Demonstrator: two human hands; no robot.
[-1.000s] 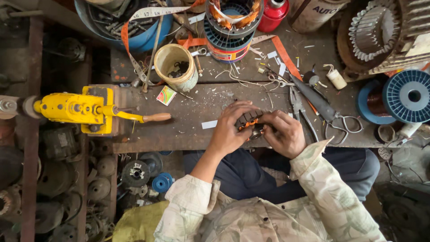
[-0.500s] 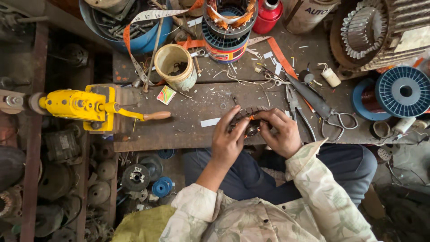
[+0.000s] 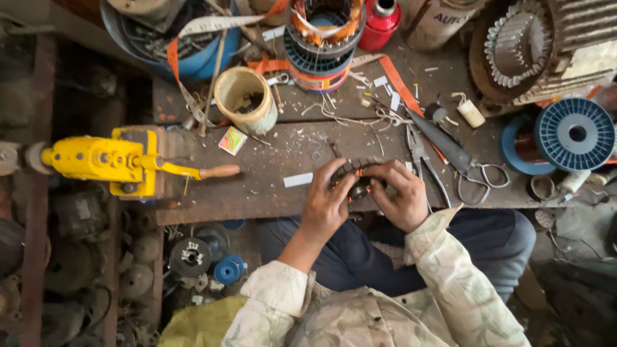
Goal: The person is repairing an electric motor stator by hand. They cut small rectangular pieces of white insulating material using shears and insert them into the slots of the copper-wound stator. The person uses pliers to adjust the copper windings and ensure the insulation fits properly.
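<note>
— What are your hands doing in the head view?

— I am gripping a small ribbed motor stator (image 3: 357,182) with both of them. My left hand (image 3: 328,204) is wrapping around its left side, fingers curled over the top edge. My right hand (image 3: 403,196) is closing on its right side, fingertips pressing into the dark middle where something orange is showing. Neither hand is spread wide; both are clamping on that one part.

— And where is the stator sitting?

— It is resting near the front edge of the rusty worktop (image 3: 270,186), right above my knees. A white paper strip (image 3: 297,180) is lying just to its left, apart from it.

— What is lying around your right hand?

— Pliers (image 3: 421,154) and a pair of scissors (image 3: 464,164) are lying just beyond it, side by side. Further right, a blue wire spool (image 3: 574,133) is standing on its end, with a big ribbed motor housing (image 3: 540,45) behind it.

— And on the left side?

— A yellow hand-cranked winder (image 3: 103,160) is sitting at the worktop's left end, its wooden handle (image 3: 218,171) pointing toward me, well apart from my left hand. A cream cup (image 3: 245,99) is standing behind, near a small colourful card (image 3: 232,141). At the back, a larger stator with orange windings (image 3: 323,38) is standing beside a red can (image 3: 380,22) and a blue tub (image 3: 173,38).
</note>
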